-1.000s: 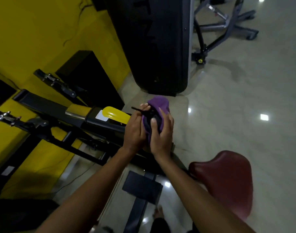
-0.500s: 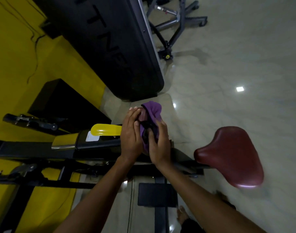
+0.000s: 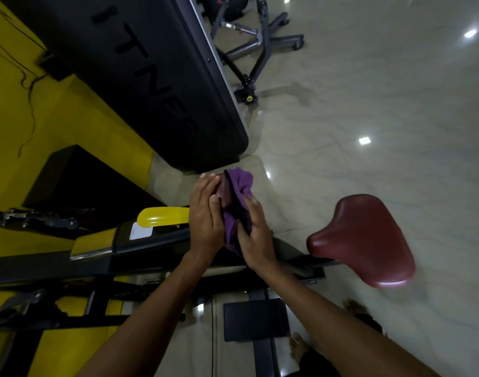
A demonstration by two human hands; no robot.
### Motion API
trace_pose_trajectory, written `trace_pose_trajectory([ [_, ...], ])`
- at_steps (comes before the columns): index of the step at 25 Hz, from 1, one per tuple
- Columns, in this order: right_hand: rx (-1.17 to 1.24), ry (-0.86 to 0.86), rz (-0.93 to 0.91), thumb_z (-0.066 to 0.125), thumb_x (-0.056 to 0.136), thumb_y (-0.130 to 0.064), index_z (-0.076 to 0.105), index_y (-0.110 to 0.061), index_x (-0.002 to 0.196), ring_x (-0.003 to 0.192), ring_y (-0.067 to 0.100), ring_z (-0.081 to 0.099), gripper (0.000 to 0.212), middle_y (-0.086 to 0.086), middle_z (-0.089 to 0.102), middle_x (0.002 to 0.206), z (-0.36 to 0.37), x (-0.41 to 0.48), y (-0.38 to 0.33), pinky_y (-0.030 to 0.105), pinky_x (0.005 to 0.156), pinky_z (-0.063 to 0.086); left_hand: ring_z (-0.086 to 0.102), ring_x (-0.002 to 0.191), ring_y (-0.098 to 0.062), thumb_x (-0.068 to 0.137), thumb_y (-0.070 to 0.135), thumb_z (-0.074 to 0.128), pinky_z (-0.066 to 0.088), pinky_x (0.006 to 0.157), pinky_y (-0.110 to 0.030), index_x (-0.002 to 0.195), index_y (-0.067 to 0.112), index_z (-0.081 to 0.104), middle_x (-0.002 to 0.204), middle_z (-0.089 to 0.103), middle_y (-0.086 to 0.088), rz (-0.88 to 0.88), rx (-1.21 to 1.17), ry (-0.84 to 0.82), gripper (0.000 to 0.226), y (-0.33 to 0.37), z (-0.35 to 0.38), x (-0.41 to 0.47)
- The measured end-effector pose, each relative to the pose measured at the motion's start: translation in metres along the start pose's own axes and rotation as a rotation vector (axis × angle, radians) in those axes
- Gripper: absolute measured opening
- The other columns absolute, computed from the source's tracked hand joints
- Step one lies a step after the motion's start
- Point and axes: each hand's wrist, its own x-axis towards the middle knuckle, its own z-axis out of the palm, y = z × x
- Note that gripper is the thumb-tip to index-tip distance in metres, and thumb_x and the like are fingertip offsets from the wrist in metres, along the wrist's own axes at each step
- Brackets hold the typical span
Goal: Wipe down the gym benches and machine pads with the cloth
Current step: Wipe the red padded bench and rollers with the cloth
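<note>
Left of the black lettered panel (image 3: 151, 77), a yellow wall (image 3: 69, 126); right of it, a grey frame (image 3: 260, 47) (legs splayed) on glossy floor (image 3: 369, 131); below, a yellow lever (image 3: 162, 216).

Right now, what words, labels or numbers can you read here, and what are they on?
"ITNE": dark letters on the black panel, start cut off, later letters blurred.
White sticker on the machine arm: too small to read.
</note>
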Motion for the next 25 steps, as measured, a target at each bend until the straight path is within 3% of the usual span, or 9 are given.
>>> trace_pose_trajectory([
  [2,-0.064,-0.045,-0.159,0.059,0.1,-0.033,0.03,-0.019,0.157,0.152,0.023,0.029,0.066,0.009,0.028,0.164,0.001,-0.012,0.023,0.038,0.122,0.031,0.038,0.144,-0.021,0.105,0.017,0.032,0.029,0.12,-0.038,0.135,-0.002,0.057,0.144,0.053,-0.013,0.001,-0.013,-0.003,0.044,0.0,0.0,0.0],
  [7,-0.23,-0.096,0.0,0.082,0.084,-0.046,0.024,-0.02,0.16,0.153,0.023,0.025,0.1,0.006,0.021,0.166,-0.003,-0.039,0.078,0.052,0.117,0.037,0.038,0.144,-0.018,0.105,0.015,0.031,0.029,0.12,-0.036,0.135,0.0,0.057,0.144,0.05,-0.004,0.028,-0.01,0.026,0.042,0.001,0.0,0.0],
  [10,-0.236,-0.018,-0.089,0.073,0.088,-0.045,0.016,-0.028,0.161,0.155,0.026,0.019,0.094,0.006,0.015,0.168,0.005,-0.033,0.05,0.037,0.125,0.025,0.039,0.144,-0.019,0.105,0.015,0.031,0.029,0.12,-0.036,0.135,0.0,0.057,0.143,0.049,-0.002,0.016,-0.025,0.021,0.042,0.001,0.0,0.0],
  [13,-0.279,0.012,-0.261,0.065,0.087,-0.018,0.016,-0.036,0.161,0.156,0.033,0.014,0.091,-0.003,0.006,0.169,0.013,-0.028,0.028,0.032,0.126,0.017,0.04,0.143,-0.021,0.104,0.015,0.032,0.031,0.119,-0.039,0.135,-0.001,0.057,0.143,0.051,-0.004,0.01,-0.049,0.017,0.043,0.001,0.001,0.001],
  [15,-0.234,0.003,-0.195,0.058,0.088,-0.019,0.015,-0.047,0.159,0.156,0.03,0.013,0.088,-0.01,0.005,0.169,0.014,-0.035,0.04,0.033,0.126,0.018,0.04,0.143,-0.021,0.104,0.016,0.032,0.031,0.119,-0.038,0.134,-0.002,0.058,0.143,0.051,-0.004,0.007,-0.059,0.023,0.043,0.001,0.001,0.0],
  [19,-0.021,-0.001,0.127,0.058,0.094,-0.051,0.022,-0.066,0.149,0.154,0.005,0.018,0.067,-0.009,0.022,0.166,0.008,-0.051,0.065,0.023,0.122,0.022,0.041,0.142,-0.021,0.104,0.015,0.032,0.031,0.119,-0.037,0.132,-0.003,0.059,0.142,0.053,-0.008,0.006,-0.069,0.036,0.043,0.003,0.002,0.0],
  [21,0.076,-0.025,0.187,0.057,0.094,-0.041,0.031,-0.06,0.148,0.149,-0.003,0.024,0.063,-0.011,0.029,0.163,0.005,-0.053,0.076,0.015,0.119,0.023,0.042,0.142,-0.023,0.104,0.013,0.032,0.031,0.119,-0.039,0.131,-0.004,0.059,0.141,0.054,-0.009,0.012,-0.071,0.043,0.042,0.003,0.002,0.0],
  [25,0.176,0.034,0.31,0.046,0.095,-0.031,0.05,-0.02,0.144,0.137,0.013,0.049,0.051,-0.002,0.055,0.145,0.004,-0.019,0.091,0.03,0.114,0.038,0.043,0.141,-0.024,0.103,0.012,0.033,0.032,0.118,-0.04,0.13,-0.005,0.06,0.14,0.055,-0.01,0.032,-0.075,0.067,0.042,0.001,0.003,-0.001],
])
